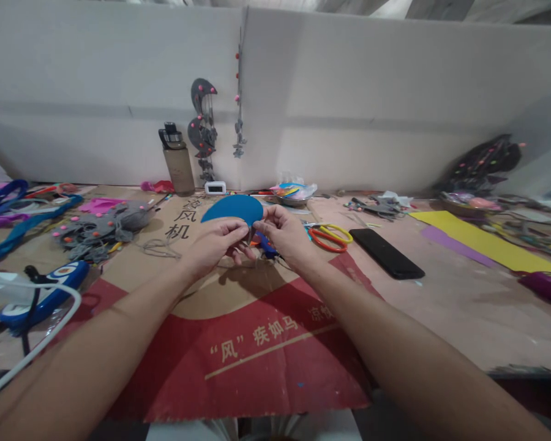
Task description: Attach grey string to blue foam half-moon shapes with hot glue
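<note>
Blue piece [233,208]: held just above the desk [459,312], over the cardboard sheet [257,386] that reaches the front edge. Left hand [215,242]: thumb and forefinger closed on the lower edge of the piece. Right hand [287,233]: fingers gripping its right end, close beside the left fingertips.

Containers, along the back edge of the desk, left to right:
- Bottle [180,168]: upright, left of centre; tinted translucent body, black lid fitted. Fill level cannot be told.
- Shallow dish [290,201]: near mid-edge, behind the right hand. Holds clear plastic packaging with blue and yellow material [294,189].
- Second dish [459,209]: toward the back right corner. Holds plastic-wrapped material [482,203], partly pink.

Scissors [328,239], with orange and yellow handles, lie right of the right hand; the black phone [386,253] lies flat beside them, toward the right edge.
</note>
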`<action>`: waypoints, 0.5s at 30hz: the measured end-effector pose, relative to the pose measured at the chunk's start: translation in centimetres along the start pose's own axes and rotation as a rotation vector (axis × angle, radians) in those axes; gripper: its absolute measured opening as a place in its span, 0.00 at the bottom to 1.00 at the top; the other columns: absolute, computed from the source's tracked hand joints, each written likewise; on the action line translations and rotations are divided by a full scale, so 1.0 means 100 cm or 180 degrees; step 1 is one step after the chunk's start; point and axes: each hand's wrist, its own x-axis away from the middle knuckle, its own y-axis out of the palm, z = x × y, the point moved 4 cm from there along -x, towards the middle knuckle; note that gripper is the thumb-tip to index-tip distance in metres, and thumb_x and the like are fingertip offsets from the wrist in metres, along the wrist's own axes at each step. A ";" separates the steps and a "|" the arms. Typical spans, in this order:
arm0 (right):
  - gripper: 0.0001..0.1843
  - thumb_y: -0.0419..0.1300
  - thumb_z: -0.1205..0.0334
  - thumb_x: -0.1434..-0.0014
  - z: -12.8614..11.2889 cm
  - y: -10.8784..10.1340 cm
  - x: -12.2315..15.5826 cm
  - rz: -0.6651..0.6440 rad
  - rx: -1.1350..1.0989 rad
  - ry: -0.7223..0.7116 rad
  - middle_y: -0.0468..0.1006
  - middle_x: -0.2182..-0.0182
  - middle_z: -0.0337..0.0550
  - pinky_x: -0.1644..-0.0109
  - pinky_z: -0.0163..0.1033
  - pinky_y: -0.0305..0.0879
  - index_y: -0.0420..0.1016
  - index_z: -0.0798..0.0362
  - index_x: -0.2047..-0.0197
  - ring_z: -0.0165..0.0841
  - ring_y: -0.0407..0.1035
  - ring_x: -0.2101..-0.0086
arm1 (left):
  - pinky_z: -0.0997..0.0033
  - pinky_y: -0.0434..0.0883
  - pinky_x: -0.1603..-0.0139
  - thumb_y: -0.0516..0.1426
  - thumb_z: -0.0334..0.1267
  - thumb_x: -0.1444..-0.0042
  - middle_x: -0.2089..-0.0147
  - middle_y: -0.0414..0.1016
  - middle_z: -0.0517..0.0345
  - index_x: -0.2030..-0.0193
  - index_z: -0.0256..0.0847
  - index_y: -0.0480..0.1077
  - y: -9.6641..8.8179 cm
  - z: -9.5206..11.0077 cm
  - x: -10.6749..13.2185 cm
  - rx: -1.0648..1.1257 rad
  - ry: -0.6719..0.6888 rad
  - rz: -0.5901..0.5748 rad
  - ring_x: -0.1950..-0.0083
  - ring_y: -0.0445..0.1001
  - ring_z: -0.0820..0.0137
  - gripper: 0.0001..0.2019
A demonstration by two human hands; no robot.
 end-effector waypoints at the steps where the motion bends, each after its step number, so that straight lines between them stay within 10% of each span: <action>1: 0.11 0.62 0.56 0.50 0.001 0.000 0.000 0.0029 0.0030 -0.0011 0.69 0.78 0.33 0.73 0.34 0.59 0.66 0.50 0.67 0.28 0.65 0.76 | 0.77 0.66 0.81 0.59 0.48 0.51 0.73 0.74 0.55 0.66 0.37 0.69 0.001 0.000 0.000 -0.0094 0.0018 0.0009 0.72 0.76 0.68 0.14; 8: 0.06 0.61 0.60 0.50 -0.009 0.002 0.006 0.0310 0.0749 -0.0309 0.66 0.79 0.33 0.74 0.33 0.55 0.68 0.51 0.69 0.26 0.57 0.78 | 0.79 0.59 0.86 0.56 0.47 0.48 0.80 0.73 0.56 0.70 0.36 0.69 0.001 0.005 0.001 -0.0674 0.0077 0.0559 0.84 0.68 0.75 0.14; 15: 0.10 0.57 0.58 0.46 -0.010 0.006 0.009 0.0247 0.0840 -0.0258 0.64 0.79 0.31 0.73 0.33 0.56 0.66 0.50 0.60 0.27 0.59 0.77 | 0.77 0.71 0.77 0.58 0.43 0.48 0.70 0.76 0.52 0.68 0.34 0.68 -0.006 0.003 -0.001 -0.0304 0.0240 0.0841 0.72 0.76 0.70 0.12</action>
